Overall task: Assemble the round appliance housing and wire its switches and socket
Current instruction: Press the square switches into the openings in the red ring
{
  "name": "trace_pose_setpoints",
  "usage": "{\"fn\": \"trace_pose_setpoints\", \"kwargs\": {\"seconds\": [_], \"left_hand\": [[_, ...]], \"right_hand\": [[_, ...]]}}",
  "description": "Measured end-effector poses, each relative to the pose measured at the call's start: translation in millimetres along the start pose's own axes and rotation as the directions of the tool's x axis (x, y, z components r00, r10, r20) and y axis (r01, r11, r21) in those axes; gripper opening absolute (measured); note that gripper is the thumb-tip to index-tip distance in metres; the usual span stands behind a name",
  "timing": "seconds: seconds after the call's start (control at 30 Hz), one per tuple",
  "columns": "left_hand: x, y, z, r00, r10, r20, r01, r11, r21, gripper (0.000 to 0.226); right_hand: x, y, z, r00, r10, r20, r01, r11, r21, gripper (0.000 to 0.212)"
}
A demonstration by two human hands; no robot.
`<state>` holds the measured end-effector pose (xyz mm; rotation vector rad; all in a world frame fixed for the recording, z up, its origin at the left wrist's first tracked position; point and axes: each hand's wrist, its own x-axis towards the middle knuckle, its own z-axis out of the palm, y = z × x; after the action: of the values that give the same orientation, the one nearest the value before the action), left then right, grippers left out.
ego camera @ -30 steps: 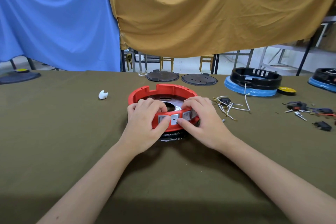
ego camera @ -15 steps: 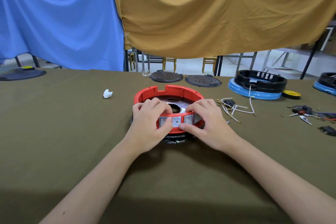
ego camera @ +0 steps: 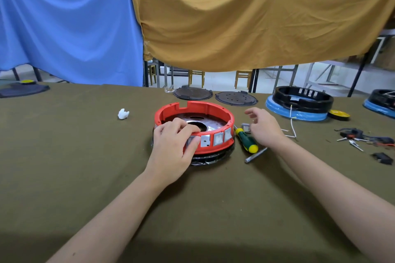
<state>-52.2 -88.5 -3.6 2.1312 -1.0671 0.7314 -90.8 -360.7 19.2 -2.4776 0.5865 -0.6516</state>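
Observation:
The red round housing [ego camera: 213,111] sits on a black base at the middle of the table, with several grey switches [ego camera: 218,139] set in its near wall. My left hand [ego camera: 173,147] grips the housing's near left rim, fingers over the edge and thumb on the outer wall. My right hand [ego camera: 265,128] hovers to the right of the housing with loosely curled fingers and holds nothing. It is above a loose grey switch [ego camera: 245,127] and white wires [ego camera: 292,128]. A green and yellow screwdriver [ego camera: 246,141] lies beside the housing.
Two dark round lids [ego camera: 236,98] lie at the far edge. A black housing on a blue base [ego camera: 299,111] stands far right, a second one [ego camera: 382,102] beyond it. Black connectors and terminals [ego camera: 363,136] lie at the right. A white scrap [ego camera: 123,113] lies left.
My right hand has let go of the housing's front and moved right, above the loose switch and wires. The screwdriver it hid now shows. My left hand stays on the rim.

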Motion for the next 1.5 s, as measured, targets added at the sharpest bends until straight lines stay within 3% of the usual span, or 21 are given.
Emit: {"fn": "trace_pose_setpoints", "kwargs": {"seconds": [0.1,0.17,0.23,0.43,0.57,0.67,0.8,0.87,0.97,1.07,1.17,1.37,1.5], "left_hand": [[-1,-1,1,1.0,-0.001,-0.011,0.001,1.0,-0.016,0.029],[-1,-2,2,1.0,-0.004,-0.019,0.004,1.0,-0.027,0.03],[-1,-2,3,1.0,-0.005,-0.026,0.004,1.0,-0.027,0.027],[-1,-2,3,1.0,-0.013,-0.017,0.012,0.999,-0.045,0.026],[-2,0,1,1.0,-0.019,-0.017,0.019,0.999,-0.045,0.029],[-3,1,1,0.999,-0.02,-0.028,0.019,1.0,-0.025,0.029],[-5,2,1,0.997,-0.072,-0.022,0.071,0.997,-0.028,0.024],[-3,2,1,0.997,-0.08,-0.006,0.079,0.996,-0.04,0.024],[-1,0,1,0.997,-0.082,0.004,0.082,0.995,-0.064,0.027],[0,-3,2,0.997,-0.075,-0.004,0.075,0.995,-0.069,0.027],[1,-4,4,0.998,-0.065,-0.019,0.064,0.996,-0.061,0.028],[-1,-2,3,0.998,-0.058,-0.032,0.056,0.997,-0.059,0.031],[-3,6,-1,0.998,-0.027,-0.055,0.025,0.998,-0.049,0.034]], "right_hand": [[8,6,10,0.993,-0.056,0.099,0.054,0.998,0.026,0.053],[10,15,11,0.985,-0.046,0.165,0.027,0.993,0.113,0.046],[11,21,8,0.981,-0.06,0.184,0.047,0.996,0.077,0.038],[10,24,2,0.993,-0.11,0.052,0.114,0.99,-0.089,0.026],[4,29,0,0.998,-0.066,-0.014,0.065,0.996,-0.063,0.019],[-1,30,0,0.992,-0.066,-0.111,0.069,0.997,0.023,0.02],[-8,14,-4,0.958,-0.03,-0.286,0.113,0.953,0.281,0.018],[-13,-2,-4,0.96,-0.006,-0.279,0.138,0.879,0.456,0.015],[-28,-32,-2,0.983,0.008,-0.182,0.13,0.671,0.73,0.013],[-44,-53,-3,0.996,-0.088,0.017,0.017,0.372,0.928,0.017],[-62,-59,1,0.953,-0.221,0.207,-0.198,0.062,0.978,0.025],[-74,-59,2,0.893,-0.287,0.347,-0.387,-0.096,0.917,0.028],[-73,-54,-1,0.87,-0.331,0.365,-0.421,-0.114,0.9,0.03]]}}
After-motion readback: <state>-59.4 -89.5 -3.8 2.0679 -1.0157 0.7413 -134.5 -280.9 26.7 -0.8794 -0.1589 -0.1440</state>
